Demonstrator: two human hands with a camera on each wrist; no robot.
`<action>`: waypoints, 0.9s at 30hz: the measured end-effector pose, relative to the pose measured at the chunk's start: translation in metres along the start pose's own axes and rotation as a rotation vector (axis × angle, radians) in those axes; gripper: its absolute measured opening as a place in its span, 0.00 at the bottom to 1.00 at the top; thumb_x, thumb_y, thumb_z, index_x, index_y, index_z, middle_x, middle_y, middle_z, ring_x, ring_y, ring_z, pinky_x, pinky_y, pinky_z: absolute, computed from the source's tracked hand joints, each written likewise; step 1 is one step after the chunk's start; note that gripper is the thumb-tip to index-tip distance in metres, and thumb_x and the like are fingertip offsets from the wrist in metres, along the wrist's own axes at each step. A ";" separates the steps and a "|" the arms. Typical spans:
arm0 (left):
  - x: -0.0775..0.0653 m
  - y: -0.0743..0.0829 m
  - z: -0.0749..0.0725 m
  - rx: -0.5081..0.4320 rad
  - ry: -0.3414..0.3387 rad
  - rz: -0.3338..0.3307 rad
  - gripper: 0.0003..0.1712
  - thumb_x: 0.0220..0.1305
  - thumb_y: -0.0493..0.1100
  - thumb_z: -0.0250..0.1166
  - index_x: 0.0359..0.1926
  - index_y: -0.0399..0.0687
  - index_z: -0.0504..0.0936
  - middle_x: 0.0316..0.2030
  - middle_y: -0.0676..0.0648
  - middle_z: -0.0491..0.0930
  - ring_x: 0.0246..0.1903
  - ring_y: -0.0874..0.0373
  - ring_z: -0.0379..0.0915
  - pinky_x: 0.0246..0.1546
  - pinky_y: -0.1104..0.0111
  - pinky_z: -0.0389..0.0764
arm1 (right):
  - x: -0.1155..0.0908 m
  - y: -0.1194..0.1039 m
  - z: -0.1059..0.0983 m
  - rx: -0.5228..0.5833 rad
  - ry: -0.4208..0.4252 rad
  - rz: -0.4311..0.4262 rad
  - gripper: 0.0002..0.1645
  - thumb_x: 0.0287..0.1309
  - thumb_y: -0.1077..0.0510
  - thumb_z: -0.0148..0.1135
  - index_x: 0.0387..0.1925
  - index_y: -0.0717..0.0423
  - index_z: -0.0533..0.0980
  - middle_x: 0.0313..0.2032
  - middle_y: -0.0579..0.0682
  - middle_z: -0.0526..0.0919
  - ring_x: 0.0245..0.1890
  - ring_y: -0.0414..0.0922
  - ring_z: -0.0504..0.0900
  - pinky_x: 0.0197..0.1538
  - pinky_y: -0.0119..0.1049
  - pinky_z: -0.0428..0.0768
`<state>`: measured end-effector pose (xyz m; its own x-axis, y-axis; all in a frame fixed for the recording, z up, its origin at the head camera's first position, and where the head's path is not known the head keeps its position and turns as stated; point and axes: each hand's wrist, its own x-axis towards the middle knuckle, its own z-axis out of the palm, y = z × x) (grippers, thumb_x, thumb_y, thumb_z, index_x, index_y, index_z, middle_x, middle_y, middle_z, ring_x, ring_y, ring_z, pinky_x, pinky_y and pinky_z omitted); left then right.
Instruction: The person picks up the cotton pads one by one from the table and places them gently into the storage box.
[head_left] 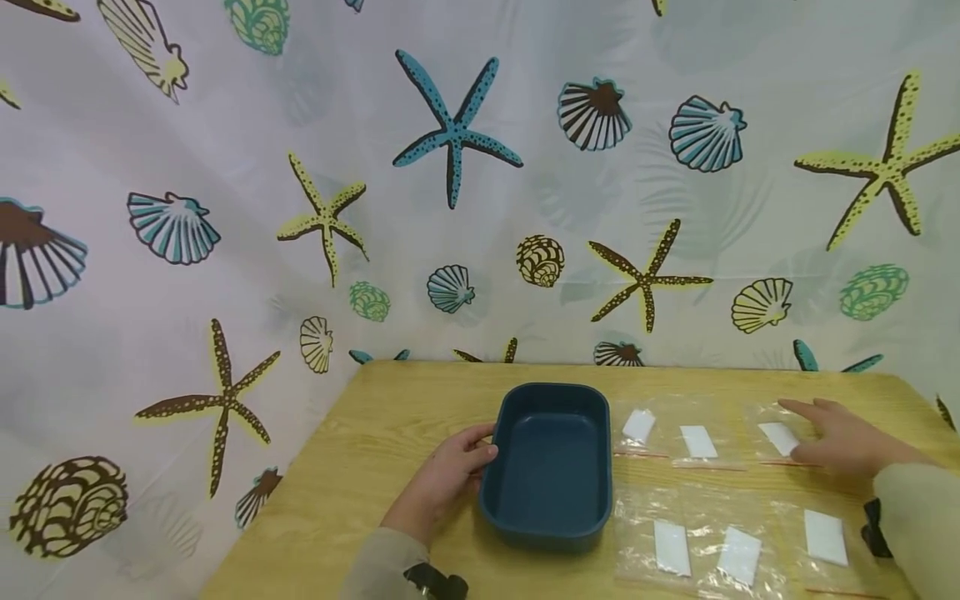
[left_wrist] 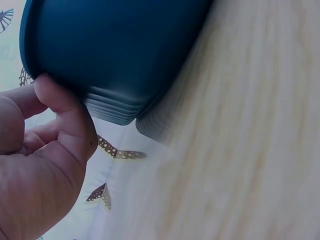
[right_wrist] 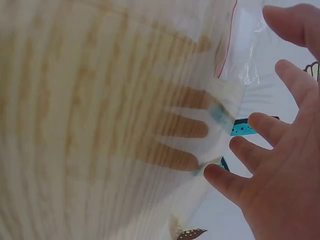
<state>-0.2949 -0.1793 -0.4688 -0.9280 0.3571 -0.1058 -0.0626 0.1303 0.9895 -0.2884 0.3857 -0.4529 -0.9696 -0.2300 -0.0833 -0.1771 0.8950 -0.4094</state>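
Observation:
A dark blue rectangular tub (head_left: pixel 551 537) with rounded corners stands on the wooden table, its inside bare. My left hand (head_left: pixel 450 471) holds the tub's left side, thumb at the rim; in the left wrist view the fingers (left_wrist: pixel 67 112) meet the tub's wall (left_wrist: pixel 115 45). On the right, my right hand (head_left: pixel 843 437) hovers over a clear zip bag (head_left: pixel 772 412) holding a white rectangular piece (head_left: pixel 780 437). The right wrist view shows the right hand's fingers (right_wrist: pixel 265 130) spread, gripping nothing, with their reflection on the tabletop beside the bag (right_wrist: pixel 240 60).
Several more clear zip bags, each with a white piece inside, lie in two rows right of the tub, such as the front bag (head_left: pixel 645 525) and the back bag (head_left: pixel 708 408). A curtain (head_left: pixel 525 42) printed with shells and starfish hangs behind the table (head_left: pixel 337 467).

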 end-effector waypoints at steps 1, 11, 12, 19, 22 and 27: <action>0.001 0.000 0.000 0.001 -0.002 0.000 0.30 0.77 0.45 0.58 0.74 0.42 0.65 0.45 0.41 0.77 0.37 0.54 0.79 0.36 0.64 0.81 | 0.001 0.002 0.000 0.010 -0.012 0.015 0.51 0.55 0.50 0.67 0.73 0.69 0.58 0.64 0.87 0.51 0.62 0.84 0.53 0.54 0.79 0.60; -0.001 0.000 0.001 -0.022 -0.005 -0.006 0.28 0.77 0.43 0.57 0.74 0.41 0.66 0.43 0.42 0.77 0.36 0.55 0.78 0.33 0.66 0.79 | 0.008 0.000 0.002 -0.008 -0.075 0.082 0.52 0.52 0.51 0.66 0.74 0.66 0.57 0.65 0.87 0.50 0.62 0.84 0.53 0.55 0.81 0.58; -0.002 0.000 0.000 -0.024 -0.004 -0.006 0.28 0.78 0.42 0.57 0.74 0.42 0.66 0.43 0.42 0.77 0.36 0.55 0.78 0.33 0.66 0.79 | 0.009 -0.001 0.003 -0.009 -0.080 0.080 0.52 0.52 0.51 0.66 0.74 0.66 0.57 0.65 0.87 0.51 0.62 0.84 0.53 0.56 0.81 0.58; -0.003 0.000 0.000 -0.016 -0.014 0.015 0.29 0.78 0.42 0.56 0.74 0.39 0.64 0.43 0.42 0.76 0.35 0.56 0.78 0.32 0.66 0.79 | 0.012 -0.004 0.002 -0.018 -0.141 0.079 0.51 0.53 0.47 0.68 0.72 0.66 0.60 0.63 0.88 0.51 0.61 0.86 0.53 0.55 0.80 0.58; -0.003 0.001 0.001 -0.025 -0.017 0.015 0.29 0.78 0.42 0.56 0.74 0.38 0.64 0.43 0.43 0.76 0.35 0.56 0.78 0.33 0.66 0.79 | 0.012 -0.006 0.001 -0.037 -0.155 0.096 0.50 0.55 0.44 0.68 0.72 0.65 0.62 0.63 0.88 0.51 0.61 0.86 0.54 0.55 0.81 0.59; -0.005 0.001 0.002 -0.041 -0.013 0.008 0.29 0.78 0.43 0.56 0.74 0.38 0.64 0.44 0.42 0.76 0.37 0.55 0.79 0.34 0.66 0.81 | 0.010 -0.004 0.003 -0.041 -0.146 0.140 0.54 0.54 0.36 0.70 0.72 0.62 0.64 0.64 0.85 0.51 0.61 0.86 0.53 0.54 0.82 0.58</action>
<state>-0.2897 -0.1789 -0.4676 -0.9237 0.3703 -0.0984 -0.0701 0.0893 0.9935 -0.2967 0.3786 -0.4547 -0.9512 -0.1523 -0.2685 -0.0517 0.9362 -0.3478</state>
